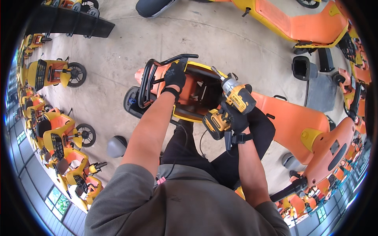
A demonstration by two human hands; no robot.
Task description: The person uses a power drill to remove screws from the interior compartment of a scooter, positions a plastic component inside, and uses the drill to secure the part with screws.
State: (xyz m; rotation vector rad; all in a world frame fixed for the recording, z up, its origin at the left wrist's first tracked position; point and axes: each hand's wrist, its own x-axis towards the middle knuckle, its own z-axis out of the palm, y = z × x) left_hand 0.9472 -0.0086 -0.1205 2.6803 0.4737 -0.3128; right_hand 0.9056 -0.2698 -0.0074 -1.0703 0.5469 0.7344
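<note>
A yellow-and-orange scooter [307, 118] stands across in front of me, its body open where the seat would be, showing a dark compartment [199, 92]. My left hand [175, 76], in a black glove, is at the tail end of that opening, its fingers closed at the black tubular rail [167, 61]; the fingertips are partly hidden. In my right hand [235, 120], also gloved, a yellow-and-black cordless impact driver [238, 98] is gripped by its handle. Its battery hangs toward me, and its socket end points up and left above the opening's right edge.
Several similar scooters line the left [51, 74] and right sides. Another orange scooter [299, 25] stands at the far right. On the concrete floor are a black bin-like part [301, 67], a grey panel [321, 92], a dark seat [153, 7] and a grey rounded part [117, 146].
</note>
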